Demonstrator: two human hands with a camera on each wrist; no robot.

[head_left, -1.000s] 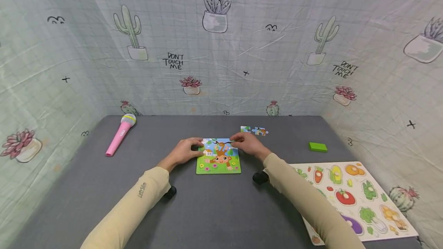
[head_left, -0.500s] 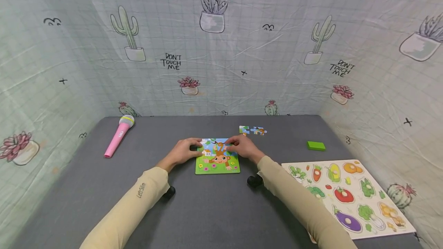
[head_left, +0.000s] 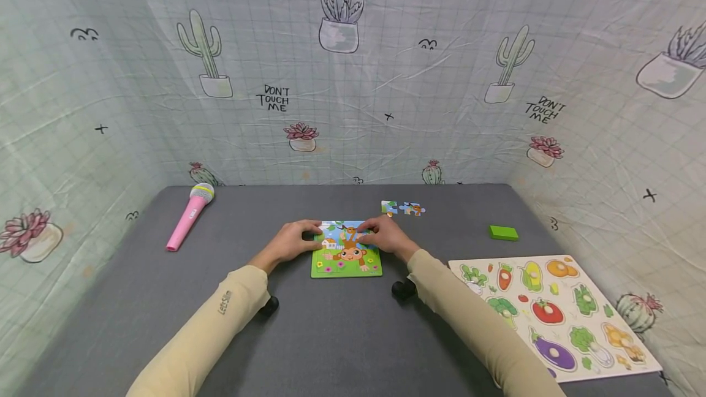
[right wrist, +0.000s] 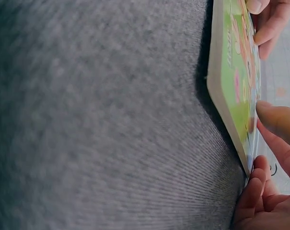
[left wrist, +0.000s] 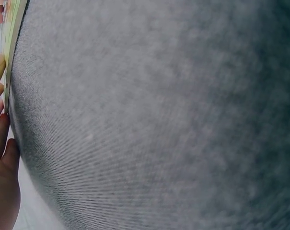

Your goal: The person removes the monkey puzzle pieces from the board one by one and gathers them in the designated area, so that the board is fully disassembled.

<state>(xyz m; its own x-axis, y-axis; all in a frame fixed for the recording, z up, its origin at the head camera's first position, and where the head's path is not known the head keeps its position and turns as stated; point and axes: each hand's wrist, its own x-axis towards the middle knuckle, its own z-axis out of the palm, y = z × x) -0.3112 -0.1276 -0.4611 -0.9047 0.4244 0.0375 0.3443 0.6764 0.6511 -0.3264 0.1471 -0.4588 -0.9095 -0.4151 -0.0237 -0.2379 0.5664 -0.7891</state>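
In the head view, a monkey jigsaw puzzle (head_left: 346,265) in a green-edged board lies flat at the middle of the table. My left hand (head_left: 289,241) holds its upper left side, thumb on the left edge and fingers by the far corner. The right hand (head_left: 388,234) is over the upper right part, with thumb and index finger bent round a puzzle piece in the picture, which they mostly cover. Both wrist views catch the board edge-on, with the left-hand fingers (left wrist: 0,136) and the right thumb (right wrist: 276,120) at its surface.
Loose puzzle pieces (head_left: 412,208) lie behind the right hand. A pink microphone (head_left: 190,216) is at the far left. To the right are a green block (head_left: 504,233) and a vegetable peg board (head_left: 557,354), partly under the right sleeve. Printed cloth walls (head_left: 353,109) surround the table.
My right hand has moved left and slightly inward over the puzzle from its upper right corner, then stayed nearly still. The left hand keeps its place. The view has shifted a little.
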